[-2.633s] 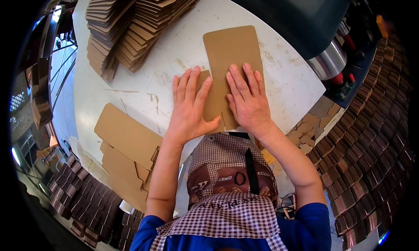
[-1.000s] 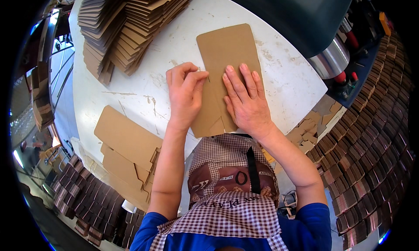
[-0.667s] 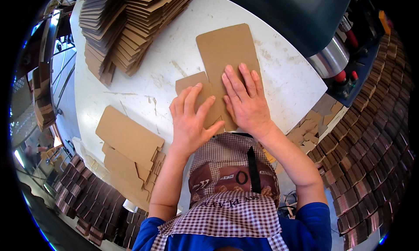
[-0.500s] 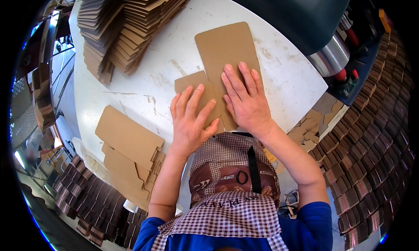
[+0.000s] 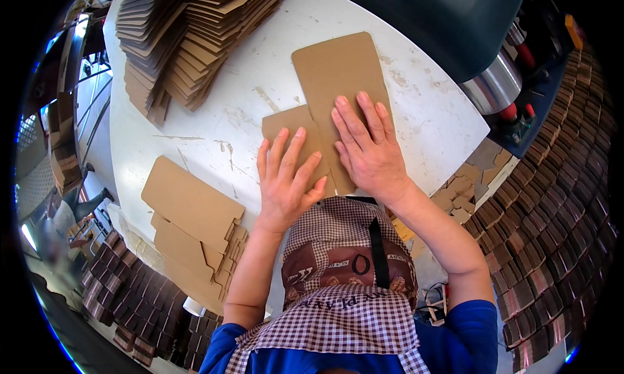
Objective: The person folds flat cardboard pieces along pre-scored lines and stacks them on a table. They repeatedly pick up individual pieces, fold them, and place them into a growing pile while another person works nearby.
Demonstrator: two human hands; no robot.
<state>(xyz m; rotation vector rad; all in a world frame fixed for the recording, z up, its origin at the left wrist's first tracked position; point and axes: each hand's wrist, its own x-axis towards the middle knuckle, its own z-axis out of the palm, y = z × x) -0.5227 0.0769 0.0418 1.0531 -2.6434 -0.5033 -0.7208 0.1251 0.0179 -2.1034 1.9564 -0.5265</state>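
A brown cardboard box blank (image 5: 341, 65) lies flat on the white table (image 5: 240, 68) in front of me, its near end by my apron. It has a long panel on the right and a shorter flap (image 5: 286, 118) on the left. My left hand (image 5: 286, 176) rests on the shorter flap, fingers spread. On the long panel, my right hand (image 5: 370, 150) lies flat with its fingers stretched out. Part of the blank is hidden under both hands. Left of my left forearm, more folded cardboard blanks (image 5: 192, 195) overlap at the table's near edge.
A tall fanned stack of cardboard blanks (image 5: 201, 46) stands at the far left of the table. At the far right is a dark machine with a metal roller (image 5: 494, 85). Bundled cardboard piles (image 5: 546, 224) cover the floor to the right, with more bundles (image 5: 140, 289) at the lower left.
Both hands and the cardboard blank have shifted very slightly to the right. In the left background, a person's blurred shape has come further into view.
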